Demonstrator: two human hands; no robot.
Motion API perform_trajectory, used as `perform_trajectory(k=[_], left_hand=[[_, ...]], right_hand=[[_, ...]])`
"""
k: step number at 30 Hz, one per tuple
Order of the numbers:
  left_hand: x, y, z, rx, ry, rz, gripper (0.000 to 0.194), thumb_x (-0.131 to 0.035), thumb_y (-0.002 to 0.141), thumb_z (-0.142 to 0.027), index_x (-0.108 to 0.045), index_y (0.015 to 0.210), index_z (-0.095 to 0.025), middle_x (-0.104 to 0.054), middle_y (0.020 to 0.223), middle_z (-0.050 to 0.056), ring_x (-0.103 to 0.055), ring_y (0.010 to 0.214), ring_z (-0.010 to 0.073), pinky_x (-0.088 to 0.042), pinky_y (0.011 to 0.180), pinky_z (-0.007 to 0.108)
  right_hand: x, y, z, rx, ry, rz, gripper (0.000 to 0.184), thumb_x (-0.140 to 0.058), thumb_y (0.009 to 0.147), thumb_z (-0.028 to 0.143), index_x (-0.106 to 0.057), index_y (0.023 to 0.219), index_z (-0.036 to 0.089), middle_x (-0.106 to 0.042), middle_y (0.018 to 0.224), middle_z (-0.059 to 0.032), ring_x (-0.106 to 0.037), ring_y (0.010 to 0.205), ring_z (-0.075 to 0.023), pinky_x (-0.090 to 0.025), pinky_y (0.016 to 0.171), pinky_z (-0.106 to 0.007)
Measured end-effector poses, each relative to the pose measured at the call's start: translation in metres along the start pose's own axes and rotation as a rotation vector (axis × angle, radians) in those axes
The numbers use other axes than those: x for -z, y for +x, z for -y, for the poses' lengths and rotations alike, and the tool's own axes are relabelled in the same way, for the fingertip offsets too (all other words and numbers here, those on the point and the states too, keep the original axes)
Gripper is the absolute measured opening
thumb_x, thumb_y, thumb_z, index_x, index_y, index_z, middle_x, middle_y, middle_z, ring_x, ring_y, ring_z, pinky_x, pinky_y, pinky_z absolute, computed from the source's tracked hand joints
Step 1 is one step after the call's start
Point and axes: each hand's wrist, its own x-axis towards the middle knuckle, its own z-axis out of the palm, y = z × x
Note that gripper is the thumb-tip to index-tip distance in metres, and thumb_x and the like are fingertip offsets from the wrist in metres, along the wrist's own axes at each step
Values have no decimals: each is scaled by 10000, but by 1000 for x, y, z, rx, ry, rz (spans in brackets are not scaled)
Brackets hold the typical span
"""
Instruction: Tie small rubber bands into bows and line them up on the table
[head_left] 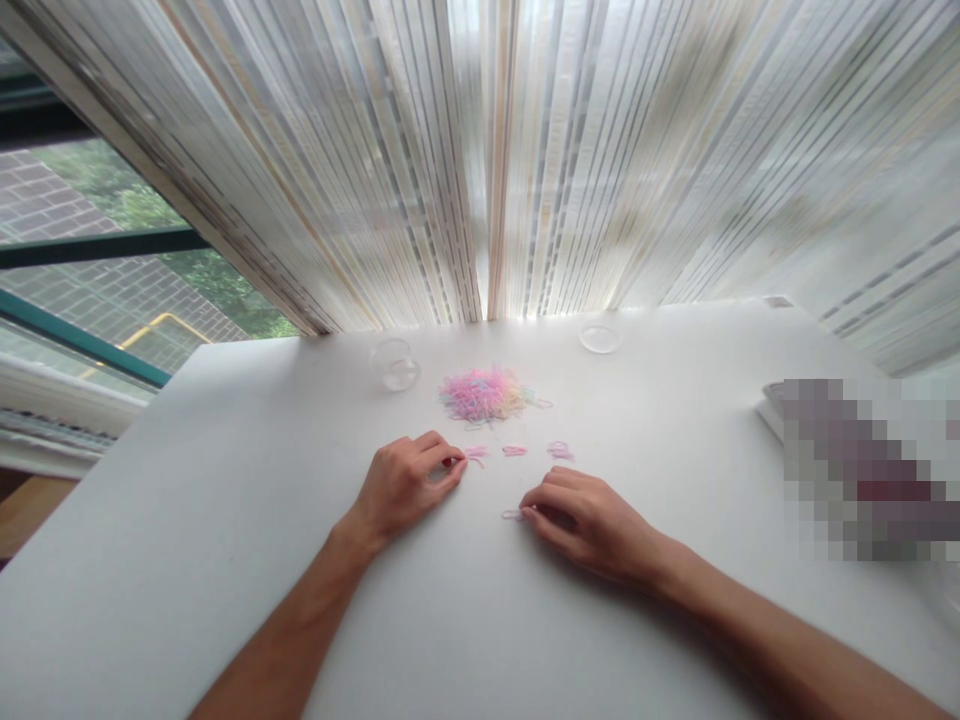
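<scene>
1. Table [442,630]: pastel pile [484,394] of loops, between 11 and 1 o'clock from both hands.
2. At 6 o'clock from pile: row of three bunches [514,451].
3. At 9-o'clock bunch [476,453]: left hand [401,485], fingertips together; cannot tell whether on a loop.
4. Nearest edge-on 6 o'clock: single loop [516,514], pinched by right hand [592,525].
</scene>
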Motion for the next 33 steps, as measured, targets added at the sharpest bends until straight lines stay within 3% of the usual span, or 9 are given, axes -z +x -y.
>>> perform_trajectory(k=[9,16,28,33], left_hand=[[-3,0,0,41,-25,15,95,-657,895,-212,-747,866,-214,-730,814,-17,-599,622,126,-425,634,258],[-1,1,-8,-6,-117,71,101,-646,898,-222,-731,844,-216,-721,810,-14,-632,659,123,-445,657,244],[-10,1,-12,-47,-101,3,111,-652,889,-195,-742,826,-206,-737,795,-9,-612,617,123,-426,634,254],[-16,11,-26,-65,-131,-83,101,-653,868,-163,-725,807,-197,-722,750,-12,-609,613,122,-420,629,249]], right_hand=[[0,1,0,1,-4,6,158,-522,968,184,-674,925,182,-660,776,-48,-579,716,-168,-455,655,-279],[0,1,0,-11,2,11,155,-529,959,175,-681,930,177,-659,784,-48,-580,723,-167,-453,663,-280],[0,1,0,-11,-1,-18,157,-533,960,188,-682,911,185,-649,764,-43,-574,691,-156,-455,637,-266],[5,4,-4,13,-13,-121,163,-529,975,199,-670,892,188,-630,714,-24,-559,639,-136,-457,616,-250]])
